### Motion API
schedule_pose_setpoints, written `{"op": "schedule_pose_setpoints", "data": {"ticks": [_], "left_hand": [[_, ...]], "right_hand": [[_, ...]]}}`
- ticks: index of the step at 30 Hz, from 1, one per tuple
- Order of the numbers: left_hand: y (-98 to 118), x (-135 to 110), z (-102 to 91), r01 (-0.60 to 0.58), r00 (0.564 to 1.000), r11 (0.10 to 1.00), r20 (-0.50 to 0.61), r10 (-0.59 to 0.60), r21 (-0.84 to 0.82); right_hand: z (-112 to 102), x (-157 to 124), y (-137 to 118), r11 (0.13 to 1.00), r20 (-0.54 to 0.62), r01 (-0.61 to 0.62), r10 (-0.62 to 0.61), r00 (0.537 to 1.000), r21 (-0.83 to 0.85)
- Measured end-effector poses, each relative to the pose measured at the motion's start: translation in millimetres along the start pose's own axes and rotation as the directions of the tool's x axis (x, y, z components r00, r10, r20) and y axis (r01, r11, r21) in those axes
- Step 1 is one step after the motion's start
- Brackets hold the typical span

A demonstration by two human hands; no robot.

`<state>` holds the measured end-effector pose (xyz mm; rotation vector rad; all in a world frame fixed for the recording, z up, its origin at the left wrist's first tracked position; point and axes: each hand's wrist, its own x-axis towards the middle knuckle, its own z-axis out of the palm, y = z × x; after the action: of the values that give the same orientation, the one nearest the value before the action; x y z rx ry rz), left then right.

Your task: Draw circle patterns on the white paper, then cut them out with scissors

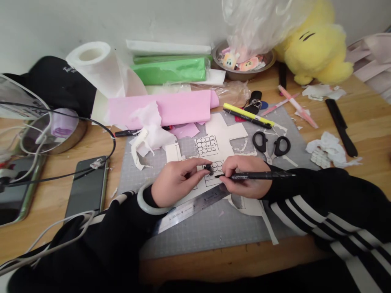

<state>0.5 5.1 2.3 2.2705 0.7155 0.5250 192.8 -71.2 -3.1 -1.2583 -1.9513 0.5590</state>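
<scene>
Fingers of left hand pinch pen cap, just beside pen tip.

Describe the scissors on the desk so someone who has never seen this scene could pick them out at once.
Start at the grey gridded cutting mat in the middle of the wooden desk. Near its far right part, just beyond the right hand, lie the black-handled scissors, handles pointing away. Their two oval finger loops set them apart from the straight yellow highlighter pen lying beyond them.
</scene>
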Motion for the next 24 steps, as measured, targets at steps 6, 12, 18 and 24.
{"op": "schedule_pose_setpoints", "data": {"ticks": [6,12,18,24], "left_hand": [[0,0,0.6,-0.006,1.0,1.0,0.007,0.006,0.015],[0,-1,0.2,-0.016,1.0,1.0,-0.001,0.016,0.019],[-2,-2,-0.1,-0.018,1.0,0.999,0.001,0.018,0.031],[-2,-2,1.7,-0.034,0.999,0.998,-0.008,0.034,0.045]], "right_hand": [[2,-1,1,0.999,-0.003,-0.03,0.03,1.0,0.011],[4,-1,6,0.99,0.001,0.137,-0.137,0.991,-0.016],[10,0,7,0.929,-0.01,0.348,-0.352,0.936,-0.127],[10,1,4,0.897,0.014,0.39,-0.396,0.918,-0.207]]}}
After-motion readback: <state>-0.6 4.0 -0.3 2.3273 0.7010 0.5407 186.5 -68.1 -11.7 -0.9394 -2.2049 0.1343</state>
